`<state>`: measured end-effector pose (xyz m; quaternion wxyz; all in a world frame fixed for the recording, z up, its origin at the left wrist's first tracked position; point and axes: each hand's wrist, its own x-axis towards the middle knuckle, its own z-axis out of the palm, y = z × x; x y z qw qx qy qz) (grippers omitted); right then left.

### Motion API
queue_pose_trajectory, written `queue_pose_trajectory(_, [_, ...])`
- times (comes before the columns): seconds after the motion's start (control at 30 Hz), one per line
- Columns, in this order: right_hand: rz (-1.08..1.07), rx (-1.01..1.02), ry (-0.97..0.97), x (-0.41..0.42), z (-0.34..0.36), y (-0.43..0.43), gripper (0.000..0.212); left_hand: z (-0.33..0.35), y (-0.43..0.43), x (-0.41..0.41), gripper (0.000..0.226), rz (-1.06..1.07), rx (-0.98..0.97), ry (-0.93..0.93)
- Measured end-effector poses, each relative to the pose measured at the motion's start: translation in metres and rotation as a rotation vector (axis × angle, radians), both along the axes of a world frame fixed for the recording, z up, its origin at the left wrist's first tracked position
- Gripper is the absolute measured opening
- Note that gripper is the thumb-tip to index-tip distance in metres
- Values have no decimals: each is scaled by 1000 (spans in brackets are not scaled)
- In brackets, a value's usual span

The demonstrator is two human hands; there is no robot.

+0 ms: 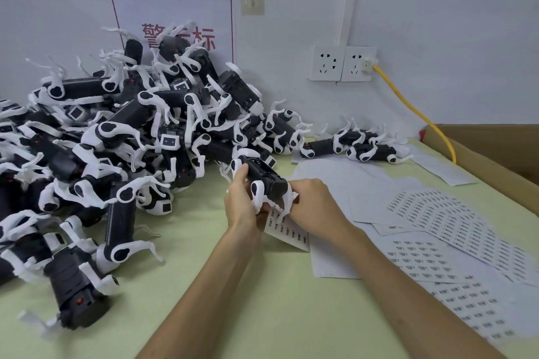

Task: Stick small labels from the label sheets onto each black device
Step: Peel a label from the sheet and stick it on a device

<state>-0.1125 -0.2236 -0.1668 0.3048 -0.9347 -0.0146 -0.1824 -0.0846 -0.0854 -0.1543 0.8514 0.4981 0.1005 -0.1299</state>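
The pile point(116, 140) waits on the left. Our left hand point(242, 201) and right hand point(316, 202) both grip one device point(266, 175) just over a label sheet point(290, 232). We think a label goes on now. Next, press it flat.

My spot: small assembly workshop, labelling bench. Heap of identical black devices point(116, 140) piled over desk's point(291, 315) left half, up against wall. Label sheets point(431, 259) fanned along right side. Red-lettered sign point(175, 14) on wall, sockets point(326, 63) beside it, cardboard box point(481, 160) at right edge.
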Motion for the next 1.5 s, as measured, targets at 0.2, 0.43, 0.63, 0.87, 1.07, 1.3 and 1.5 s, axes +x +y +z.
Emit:
queue_pose_trajectory(0.2, [42,51,57,-3,3,2,30,0,6,5,43,2,-22,2])
queue_pose_trajectory(0.43, [28,97,44,-3,4,3,25,-1,2,7,37,64,53,-86])
queue_pose_trajectory(0.63, [2,90,23,-2,0,5,30,-4,4,7,52,41,47,-30])
queue_pose_trajectory(0.87, [-54,7,-7,1,-6,6,8,-9,4,14,46,61,59,21])
queue_pose_trajectory(1.07, [-68,-75,-10,3,-7,7,9,-9,4,14,44,67,70,38])
queue_pose_trajectory(1.3, [-11,9,-8,1,-4,4,18,-7,1,6,56,18,86,31])
queue_pose_trajectory(1.5, [113,99,34,1,-1,-2,24,-3,6,9,53,46,62,33])
